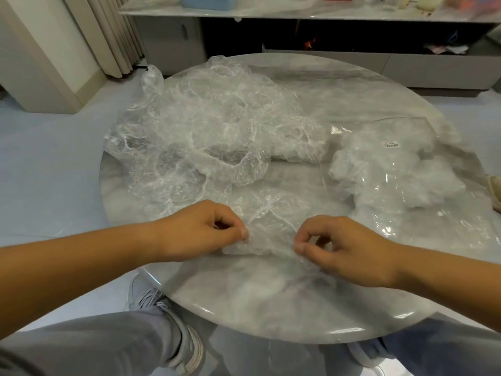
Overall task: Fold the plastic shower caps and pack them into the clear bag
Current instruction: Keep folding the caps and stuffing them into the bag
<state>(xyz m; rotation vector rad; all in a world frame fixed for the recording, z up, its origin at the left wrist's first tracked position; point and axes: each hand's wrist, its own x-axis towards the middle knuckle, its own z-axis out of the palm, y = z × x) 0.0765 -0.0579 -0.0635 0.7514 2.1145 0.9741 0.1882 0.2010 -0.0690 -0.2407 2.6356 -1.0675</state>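
A crumpled clear shower cap lies on the near part of the round marble table. My left hand pinches its left edge between thumb and fingers. My right hand pinches its right edge the same way. A loose heap of several clear shower caps covers the table's left and far side. On the right lies the clear bag, with white folded caps inside and a small barcode label on top.
A low grey cabinet with a cluttered shelf stands beyond the table. Curtains hang at the far left. My knees and grey shoes sit under the table's near edge. Pale floor surrounds the table.
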